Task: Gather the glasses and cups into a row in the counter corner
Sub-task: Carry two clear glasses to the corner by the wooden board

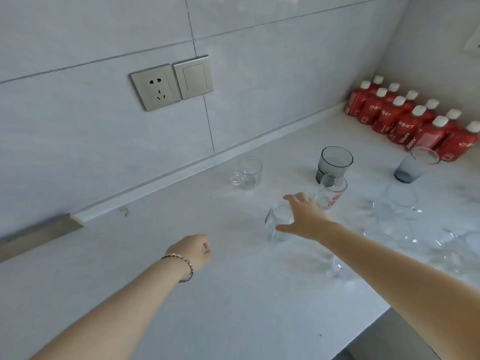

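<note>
Cupping clear glass (279,224): right hand (304,216).

Home kitchen (tiled wall (78,35); counter (233,294))

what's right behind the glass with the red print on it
A dark grey tumbler stands directly behind the red-printed glass, which overlaps the tumbler's lower front. Whether they touch cannot be told.
</note>
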`<action>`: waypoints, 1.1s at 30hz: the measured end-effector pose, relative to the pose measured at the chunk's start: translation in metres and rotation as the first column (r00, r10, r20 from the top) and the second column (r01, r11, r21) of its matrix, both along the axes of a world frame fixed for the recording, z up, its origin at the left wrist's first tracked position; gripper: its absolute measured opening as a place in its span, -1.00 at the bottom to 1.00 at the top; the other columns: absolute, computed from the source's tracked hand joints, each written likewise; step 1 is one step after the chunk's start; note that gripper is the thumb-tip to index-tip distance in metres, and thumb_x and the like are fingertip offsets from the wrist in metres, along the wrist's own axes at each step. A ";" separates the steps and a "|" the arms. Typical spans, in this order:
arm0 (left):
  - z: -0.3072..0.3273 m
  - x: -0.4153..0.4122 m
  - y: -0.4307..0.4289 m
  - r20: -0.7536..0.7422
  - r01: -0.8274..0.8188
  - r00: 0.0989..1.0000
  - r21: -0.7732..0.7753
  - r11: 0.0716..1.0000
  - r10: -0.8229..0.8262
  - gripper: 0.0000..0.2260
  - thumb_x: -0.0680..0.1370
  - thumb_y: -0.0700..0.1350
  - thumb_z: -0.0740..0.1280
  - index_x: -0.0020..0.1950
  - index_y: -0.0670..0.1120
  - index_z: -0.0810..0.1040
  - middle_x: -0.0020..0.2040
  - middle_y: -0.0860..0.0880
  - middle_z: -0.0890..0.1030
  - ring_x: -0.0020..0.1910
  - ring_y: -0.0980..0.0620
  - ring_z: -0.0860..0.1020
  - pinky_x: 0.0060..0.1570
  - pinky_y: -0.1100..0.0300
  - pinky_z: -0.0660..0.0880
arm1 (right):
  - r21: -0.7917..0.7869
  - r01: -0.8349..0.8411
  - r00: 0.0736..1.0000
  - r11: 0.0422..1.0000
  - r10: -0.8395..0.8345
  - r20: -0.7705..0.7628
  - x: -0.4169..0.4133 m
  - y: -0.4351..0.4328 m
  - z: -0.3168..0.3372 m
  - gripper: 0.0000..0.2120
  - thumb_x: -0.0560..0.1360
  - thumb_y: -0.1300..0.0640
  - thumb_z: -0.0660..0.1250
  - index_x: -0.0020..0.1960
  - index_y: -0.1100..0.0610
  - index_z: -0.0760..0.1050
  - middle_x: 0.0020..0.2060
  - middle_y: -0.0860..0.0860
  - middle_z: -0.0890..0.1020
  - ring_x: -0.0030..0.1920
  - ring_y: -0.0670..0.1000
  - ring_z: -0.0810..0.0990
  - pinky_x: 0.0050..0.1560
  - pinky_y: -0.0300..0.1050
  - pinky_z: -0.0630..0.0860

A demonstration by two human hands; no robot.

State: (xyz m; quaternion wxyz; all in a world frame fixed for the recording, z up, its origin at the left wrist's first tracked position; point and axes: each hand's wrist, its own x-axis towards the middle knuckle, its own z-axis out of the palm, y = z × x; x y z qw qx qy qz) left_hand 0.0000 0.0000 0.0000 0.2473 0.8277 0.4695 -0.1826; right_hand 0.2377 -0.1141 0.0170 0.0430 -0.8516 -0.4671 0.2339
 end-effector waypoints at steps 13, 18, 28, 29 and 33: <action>-0.004 0.151 0.083 0.145 -0.019 0.989 0.227 0.974 -0.014 -0.34 0.46 -0.04 0.35 0.48 0.04 0.11 0.48 0.01 0.21 0.39 -0.08 0.33 0.17 0.01 0.44 | 0.016 -0.066 0.977 0.998 0.068 -0.200 0.059 0.024 -0.020 -0.34 0.24 -0.14 0.52 0.27 -0.04 0.40 0.16 -0.12 0.55 0.16 -0.03 0.53 0.11 -0.15 0.49; -0.011 0.213 0.124 0.131 0.173 0.974 0.100 0.980 -0.185 -0.21 0.41 -0.04 0.39 0.52 0.11 0.00 0.56 0.08 0.02 0.50 -0.07 0.16 0.39 -0.07 0.33 | 0.058 -0.039 0.987 0.998 0.047 -0.152 0.077 0.037 -0.010 -0.33 0.26 -0.17 0.49 0.30 -0.09 0.37 0.18 -0.15 0.51 0.14 -0.02 0.55 0.02 -0.18 0.47; -0.007 0.183 0.106 -0.006 0.234 0.971 0.217 0.948 -0.238 -0.35 0.32 -0.07 0.45 0.35 0.16 0.27 0.28 -0.02 0.31 0.19 -0.12 0.40 -0.08 0.12 0.39 | 0.053 -0.029 0.992 0.998 0.035 -0.120 0.055 0.042 -0.006 -0.32 0.26 -0.17 0.49 0.32 -0.12 0.34 0.20 -0.17 0.49 0.16 -0.05 0.54 0.00 -0.21 0.44; -0.004 0.167 0.096 0.047 0.161 0.984 0.212 0.964 -0.175 -0.35 0.31 -0.04 0.45 0.34 0.16 0.28 0.27 -0.02 0.31 0.19 -0.11 0.41 -0.07 0.13 0.39 | 0.059 -0.043 0.992 0.997 0.049 -0.116 0.049 0.042 -0.004 -0.31 0.27 -0.17 0.48 0.33 -0.12 0.33 0.21 -0.18 0.49 0.17 -0.06 0.53 0.03 -0.20 0.44; 0.009 0.075 0.052 0.196 -0.150 0.974 0.158 0.976 0.118 -0.37 0.28 0.12 0.43 0.31 0.18 0.29 0.19 0.02 0.36 0.14 -0.05 0.51 -0.05 0.18 0.42 | 0.068 -0.166 0.980 0.984 0.172 -0.100 0.008 0.045 0.006 -0.30 0.29 -0.16 0.47 0.37 -0.12 0.29 0.27 -0.21 0.45 0.22 -0.09 0.50 0.07 -0.24 0.39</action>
